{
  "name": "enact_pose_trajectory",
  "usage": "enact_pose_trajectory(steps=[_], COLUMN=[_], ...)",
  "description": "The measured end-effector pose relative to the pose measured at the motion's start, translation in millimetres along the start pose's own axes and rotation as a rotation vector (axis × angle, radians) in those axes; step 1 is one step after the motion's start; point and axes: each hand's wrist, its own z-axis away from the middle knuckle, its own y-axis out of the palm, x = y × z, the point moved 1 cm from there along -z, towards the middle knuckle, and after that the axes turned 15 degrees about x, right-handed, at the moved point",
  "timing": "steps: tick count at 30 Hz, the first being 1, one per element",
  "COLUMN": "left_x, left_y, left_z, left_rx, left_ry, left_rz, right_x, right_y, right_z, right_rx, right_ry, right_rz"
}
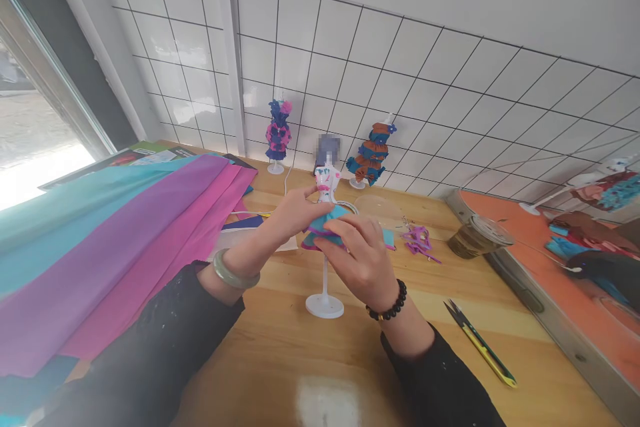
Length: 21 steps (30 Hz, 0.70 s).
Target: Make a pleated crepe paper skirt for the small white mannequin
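Observation:
A small white mannequin [327,177] with pink and blue marks on its torso stands upright on a round white base [325,305]. Around its lower part sits a doll skirt [334,215] in light blue, with purple and magenta edges. My left hand [294,215], with a pale bangle at the wrist, grips the skirt's left side near the waist; some of its fingertips are hidden behind the mannequin. On the right, my right hand [367,257], wearing a black bead bracelet, pinches the front of the skirt between thumb and fingers.
Fabric sheets [150,240] in turquoise, purple and pink cover the left side. Two dressed mannequins [278,133] [373,153] stand by the tiled wall. Purple scraps [417,240], a lidded cup [480,237] and yellow thread snips [480,343] lie to the right, beside an orange surface [505,210].

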Motion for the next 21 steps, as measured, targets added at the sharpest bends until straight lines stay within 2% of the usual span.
enact_pose_trajectory(steps=[4, 6, 8, 11, 13, 15, 18, 21], left_x=[1, 4, 8, 10, 9, 8, 7, 10], left_y=[-7.2, -12.2, -16.7, -19.9, -19.0, -16.3, -11.5, -7.1], left_z=[-4, -7, -9, -11, -11, -10, -8, -9], left_rx=[-0.021, -0.037, -0.07, -0.112, -0.088, -0.04, 0.039, 0.125], left_ry=[-0.004, 0.025, 0.076, 0.151, 0.192, 0.23, 0.258, 0.249], left_rz=[0.044, 0.074, 0.083, 0.072, 0.077, 0.082, 0.052, -0.019], right_x=[1, 3, 7, 13, 16, 17, 16, 12], right_y=[-4, -6, -7, -8, -10, -14, -26, -38], right_z=[-1, -1, -2, 0, 2, 3, 3, 1], right_rx=[0.008, 0.075, 0.213, 0.528, 0.723, 0.868, 0.985, 0.969], right_ry=[-0.013, -0.02, -0.025, -0.023, 0.02, 0.094, 0.179, 0.223], right_rz=[-0.111, -0.194, -0.272, -0.385, -0.473, -0.55, -0.631, -0.653])
